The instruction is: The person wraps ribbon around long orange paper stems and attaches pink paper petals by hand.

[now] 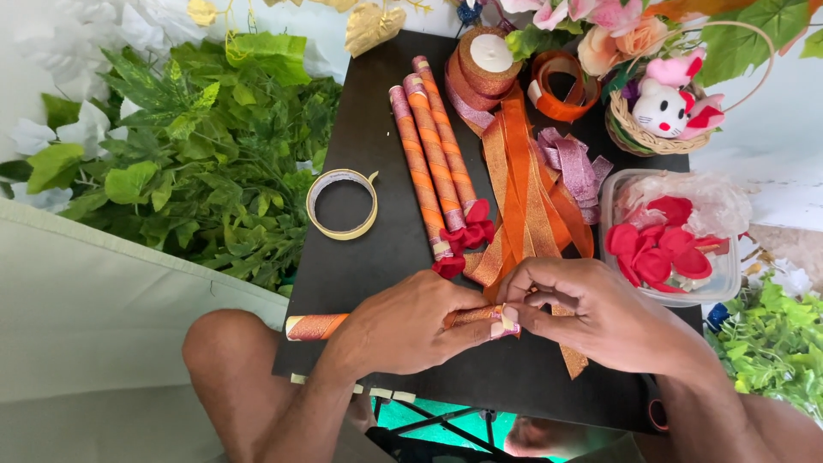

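My left hand [410,324] grips an orange ribbon-wrapped stick [314,326] lying across the near part of the black table [369,129]. My right hand [591,313] pinches the stick's right end, where orange glitter ribbon [523,197] trails down to it. Three finished wrapped sticks [433,154] with red bows at their ends lie side by side just beyond my hands.
A tape roll [342,203] lies to the left. Ribbon spools [484,64] and pink ribbon pieces [574,163] sit at the far side. A clear tub of red petals [664,244] and a basket with a plush toy [669,107] stand right. Green artificial foliage [197,146] fills the left.
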